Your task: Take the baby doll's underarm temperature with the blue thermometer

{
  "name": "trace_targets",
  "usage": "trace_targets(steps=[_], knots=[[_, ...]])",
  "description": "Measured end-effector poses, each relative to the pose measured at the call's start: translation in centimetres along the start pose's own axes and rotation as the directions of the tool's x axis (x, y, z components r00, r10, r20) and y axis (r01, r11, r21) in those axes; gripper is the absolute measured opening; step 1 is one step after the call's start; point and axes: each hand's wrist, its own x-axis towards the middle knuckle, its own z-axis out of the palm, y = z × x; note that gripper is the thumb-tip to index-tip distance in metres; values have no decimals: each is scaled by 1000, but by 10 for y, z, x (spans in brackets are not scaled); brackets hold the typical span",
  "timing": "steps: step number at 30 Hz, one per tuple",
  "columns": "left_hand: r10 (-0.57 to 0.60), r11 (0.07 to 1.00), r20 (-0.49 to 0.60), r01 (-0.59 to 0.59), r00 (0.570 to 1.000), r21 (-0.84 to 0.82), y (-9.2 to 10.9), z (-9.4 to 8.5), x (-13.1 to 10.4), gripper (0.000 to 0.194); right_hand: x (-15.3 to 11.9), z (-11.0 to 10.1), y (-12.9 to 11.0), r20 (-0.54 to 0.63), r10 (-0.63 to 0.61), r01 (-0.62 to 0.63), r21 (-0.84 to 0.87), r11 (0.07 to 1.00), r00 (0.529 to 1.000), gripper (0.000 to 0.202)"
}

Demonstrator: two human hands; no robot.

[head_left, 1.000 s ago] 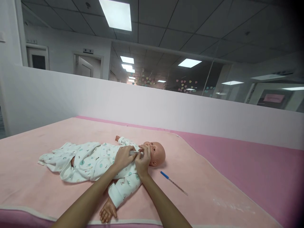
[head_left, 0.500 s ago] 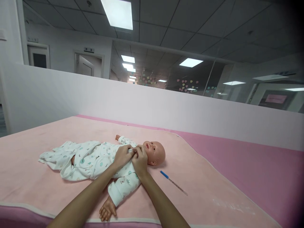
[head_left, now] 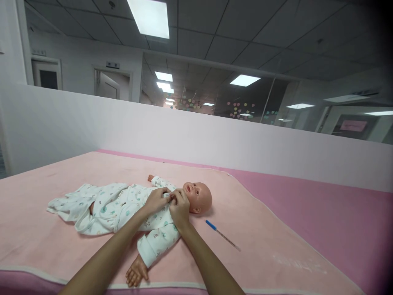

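Pinching white bit point(head_left: 167, 194) w/ L hand point(head_left: 156, 201) at chest of doll point(head_left: 132, 205); can't tell grip of R hand point(head_left: 179, 208). Could lose bit via slack pinch, or w/ stray R forearm point(head_left: 200, 255) roll blue-capped stick point(head_left: 222, 235) at hand's 4 o'clock.

No legible txt, pink sign point(head_left: 353, 125) prob. blurred

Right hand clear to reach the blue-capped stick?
Probably yes: the blue-capped stick lies uncovered on the peach-pink mat, though the right hand is occupied at the doll's upper chest.
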Motion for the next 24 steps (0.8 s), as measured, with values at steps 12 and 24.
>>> trace_targets(steps=[12, 24], knots=[[64, 997, -15, -64, 998, 35, 4, -1, -4, 17, 1, 1, 2, -77, 10, -7, 44, 999, 997, 34], [135, 987, -120, -123, 984, 101, 14, 1, -10, 19, 0, -1, -6, -87, -117, 121, 40, 992, 989, 33]])
